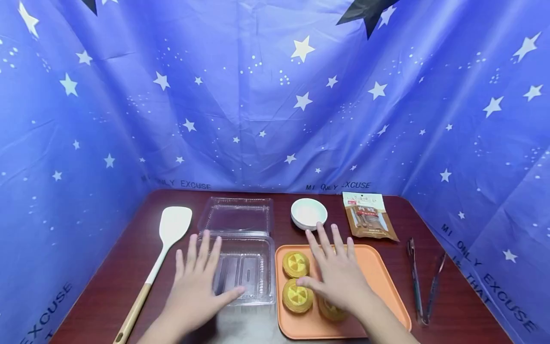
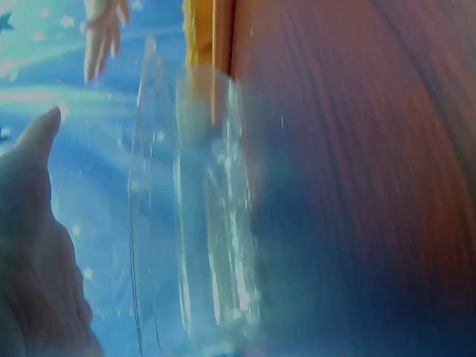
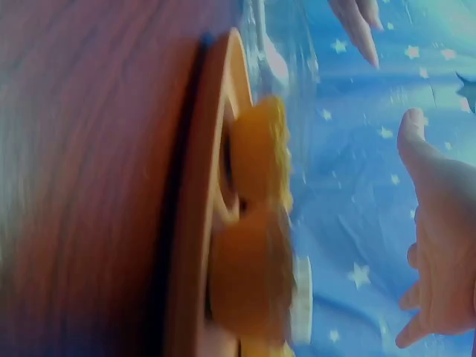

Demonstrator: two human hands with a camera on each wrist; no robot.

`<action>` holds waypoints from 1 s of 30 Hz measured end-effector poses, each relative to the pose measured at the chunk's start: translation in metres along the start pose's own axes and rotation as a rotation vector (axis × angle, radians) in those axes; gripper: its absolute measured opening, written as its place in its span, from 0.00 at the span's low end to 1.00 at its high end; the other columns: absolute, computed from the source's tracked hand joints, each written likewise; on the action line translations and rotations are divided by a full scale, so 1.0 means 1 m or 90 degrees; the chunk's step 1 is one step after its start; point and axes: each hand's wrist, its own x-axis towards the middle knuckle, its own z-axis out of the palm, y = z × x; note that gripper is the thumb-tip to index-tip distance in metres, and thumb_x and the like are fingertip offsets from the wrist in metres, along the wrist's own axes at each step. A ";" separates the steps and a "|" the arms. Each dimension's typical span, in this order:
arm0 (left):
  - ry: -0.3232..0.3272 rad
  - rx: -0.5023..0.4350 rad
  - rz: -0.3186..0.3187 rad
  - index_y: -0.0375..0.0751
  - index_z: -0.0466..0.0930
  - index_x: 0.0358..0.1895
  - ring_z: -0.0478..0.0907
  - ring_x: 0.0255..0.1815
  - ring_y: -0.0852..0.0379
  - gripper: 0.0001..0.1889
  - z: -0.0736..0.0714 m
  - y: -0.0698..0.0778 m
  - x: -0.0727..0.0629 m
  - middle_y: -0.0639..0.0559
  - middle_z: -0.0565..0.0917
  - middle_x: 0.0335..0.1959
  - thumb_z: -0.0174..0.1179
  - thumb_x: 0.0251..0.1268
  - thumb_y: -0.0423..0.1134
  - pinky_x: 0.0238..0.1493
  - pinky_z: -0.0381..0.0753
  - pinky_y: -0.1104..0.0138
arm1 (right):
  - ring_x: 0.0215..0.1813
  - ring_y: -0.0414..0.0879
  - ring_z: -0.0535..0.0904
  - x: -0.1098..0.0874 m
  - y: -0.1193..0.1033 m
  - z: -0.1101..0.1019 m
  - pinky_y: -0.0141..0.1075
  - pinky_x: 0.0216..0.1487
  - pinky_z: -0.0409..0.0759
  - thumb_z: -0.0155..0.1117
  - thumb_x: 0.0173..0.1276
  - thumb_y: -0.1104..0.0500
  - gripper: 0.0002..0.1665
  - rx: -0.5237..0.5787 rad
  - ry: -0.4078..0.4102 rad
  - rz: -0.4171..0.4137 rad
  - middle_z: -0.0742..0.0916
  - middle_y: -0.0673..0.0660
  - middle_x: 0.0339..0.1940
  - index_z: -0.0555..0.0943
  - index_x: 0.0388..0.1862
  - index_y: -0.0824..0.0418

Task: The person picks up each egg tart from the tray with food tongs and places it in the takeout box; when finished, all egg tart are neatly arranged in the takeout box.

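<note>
My left hand (image 1: 197,284), fingers spread, hovers over the left part of a clear plastic clamshell box (image 1: 247,272), whose lid (image 1: 238,216) lies folded back behind it. The left wrist view shows the box's clear wall (image 2: 216,245) beside that hand. Above an orange tray (image 1: 378,267) is my right hand (image 1: 339,277), also spread and holding nothing. Round yellow pastries (image 1: 296,298) sit on the tray; one is partly hidden under the right hand. In the right wrist view, pastries (image 3: 256,152) stand below the hand (image 3: 446,238), apart from it.
A white spatula (image 1: 174,224) with a wooden handle lies at the left. Behind the tray are a white bowl (image 1: 309,213) and a brown-and-white food packet (image 1: 369,217). Tongs (image 1: 418,286) lie spread at the right. A blue star-patterned cloth (image 1: 258,95) encloses the table's back and sides.
</note>
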 end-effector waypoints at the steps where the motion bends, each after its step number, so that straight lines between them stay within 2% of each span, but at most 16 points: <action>1: -0.008 -0.010 -0.010 0.54 0.30 0.80 0.19 0.79 0.44 0.62 -0.001 -0.005 -0.001 0.50 0.26 0.81 0.48 0.49 0.83 0.73 0.13 0.48 | 0.81 0.62 0.33 0.000 0.005 -0.002 0.68 0.74 0.38 0.54 0.56 0.19 0.66 0.002 -0.002 0.008 0.41 0.56 0.82 0.37 0.82 0.45; 5: -0.028 -0.048 -0.042 0.52 0.28 0.80 0.16 0.78 0.46 0.64 -0.004 -0.025 -0.007 0.50 0.23 0.80 0.51 0.48 0.82 0.72 0.11 0.53 | 0.80 0.64 0.34 -0.002 0.033 -0.011 0.68 0.73 0.37 0.48 0.58 0.18 0.65 -0.002 -0.006 0.050 0.38 0.56 0.82 0.35 0.82 0.48; 8: -0.043 -0.073 -0.060 0.50 0.28 0.80 0.16 0.78 0.46 0.66 -0.007 -0.035 -0.011 0.50 0.24 0.80 0.55 0.47 0.81 0.73 0.14 0.50 | 0.80 0.67 0.36 -0.008 0.058 -0.021 0.71 0.71 0.38 0.46 0.60 0.19 0.64 0.000 -0.007 0.089 0.37 0.56 0.81 0.33 0.81 0.49; 10: -0.058 -0.099 -0.073 0.47 0.27 0.79 0.16 0.78 0.45 0.68 -0.009 -0.039 -0.014 0.49 0.24 0.80 0.58 0.46 0.79 0.74 0.20 0.44 | 0.79 0.70 0.39 -0.013 0.076 -0.026 0.73 0.69 0.40 0.46 0.62 0.20 0.63 0.007 -0.006 0.120 0.37 0.57 0.81 0.31 0.81 0.49; 12: -0.078 -0.124 -0.087 0.44 0.27 0.79 0.18 0.79 0.43 0.69 -0.011 -0.043 -0.017 0.49 0.25 0.80 0.60 0.46 0.78 0.75 0.30 0.38 | 0.77 0.73 0.41 -0.019 0.094 -0.031 0.76 0.66 0.43 0.47 0.63 0.21 0.63 0.018 -0.005 0.153 0.36 0.59 0.81 0.29 0.80 0.48; 16: -0.124 -0.164 -0.110 0.38 0.28 0.79 0.26 0.79 0.37 0.71 -0.014 -0.047 -0.021 0.45 0.27 0.80 0.62 0.45 0.77 0.72 0.45 0.34 | 0.72 0.80 0.50 -0.032 0.129 -0.032 0.77 0.60 0.53 0.50 0.63 0.22 0.65 0.032 -0.006 0.218 0.43 0.71 0.79 0.34 0.81 0.56; 19: -0.138 -0.169 -0.108 0.33 0.32 0.78 0.36 0.79 0.33 0.70 -0.015 -0.048 -0.023 0.39 0.31 0.80 0.61 0.46 0.76 0.70 0.50 0.34 | 0.66 0.84 0.56 -0.042 0.153 -0.028 0.77 0.53 0.62 0.47 0.63 0.20 0.67 0.040 -0.052 0.280 0.54 0.80 0.75 0.39 0.80 0.65; 22: -0.149 -0.161 -0.106 0.29 0.37 0.78 0.43 0.78 0.31 0.68 -0.015 -0.049 -0.025 0.36 0.35 0.80 0.59 0.48 0.77 0.67 0.56 0.33 | 0.60 0.86 0.60 -0.051 0.173 -0.022 0.74 0.46 0.68 0.42 0.60 0.17 0.72 0.046 -0.132 0.345 0.60 0.84 0.68 0.41 0.78 0.72; 27: -0.189 -0.158 -0.122 0.27 0.37 0.77 0.56 0.73 0.28 0.67 -0.014 -0.050 -0.027 0.34 0.34 0.80 0.54 0.51 0.78 0.60 0.69 0.36 | 0.54 0.86 0.67 -0.061 0.195 -0.011 0.69 0.38 0.74 0.42 0.53 0.12 0.81 0.056 -0.275 0.412 0.60 0.92 0.60 0.42 0.72 0.83; 30: -0.216 -0.163 -0.136 0.27 0.35 0.77 0.62 0.69 0.27 0.67 -0.015 -0.050 -0.027 0.35 0.33 0.80 0.54 0.51 0.79 0.56 0.74 0.38 | 0.52 0.86 0.69 -0.066 0.202 -0.006 0.69 0.39 0.75 0.46 0.51 0.12 0.83 0.061 -0.312 0.431 0.61 0.94 0.56 0.45 0.68 0.89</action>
